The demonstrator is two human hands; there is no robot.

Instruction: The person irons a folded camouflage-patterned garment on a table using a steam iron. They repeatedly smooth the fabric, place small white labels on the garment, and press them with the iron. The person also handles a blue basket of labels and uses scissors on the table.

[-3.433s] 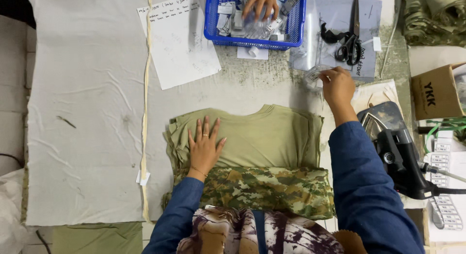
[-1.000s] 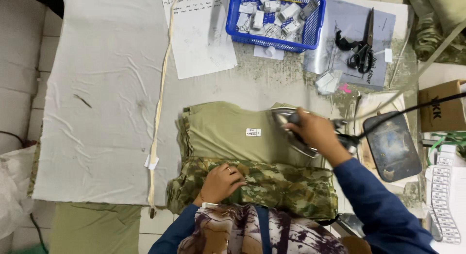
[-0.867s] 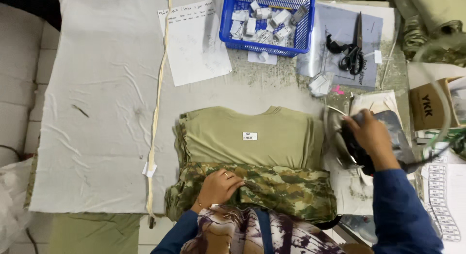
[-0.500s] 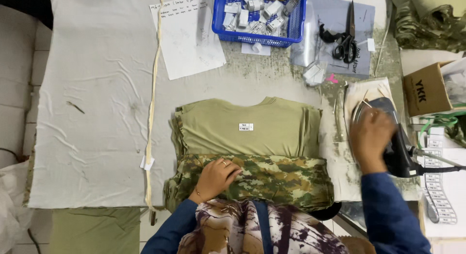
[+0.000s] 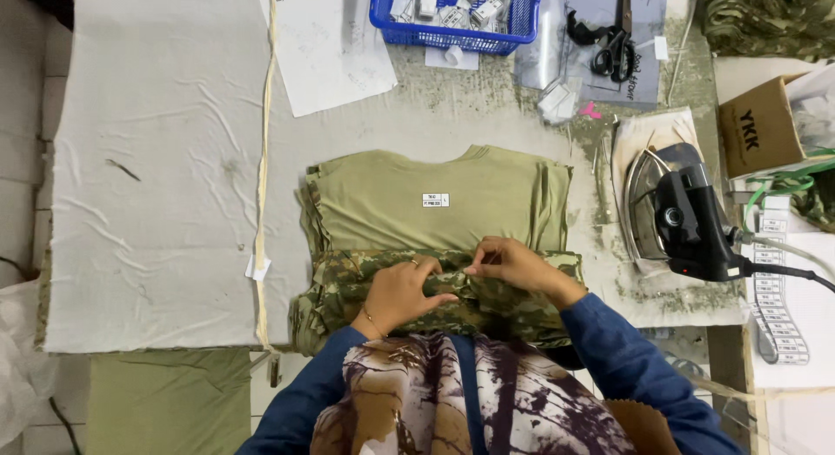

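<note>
Left hand (image 5: pixel 402 291) and right hand (image 5: pixel 513 265) both pinch the camouflage fabric (image 5: pixel 513 303); uneven pull could skew the fold over the olive shirt (image 5: pixel 435 207).

blue basket (image 5: pixel 452 39) cut off, small label (image 5: pixel 435 199) unreadable

Olive shirt (image 5: pixel 435 198) is matt knit cloth, smooth-pressed; its camouflage lower part (image 5: pixel 513 303) is matt woven fabric, creased under both hands. Table cover (image 5: pixel 156 185) is off-white cloth, wrinkled and stained. Iron (image 5: pixel 674 211): glossy black plastic body on shiny metal soleplate; basket (image 5: pixel 452 39) glossy blue plastic, carton (image 5: pixel 752 129) matt cardboard.
</note>
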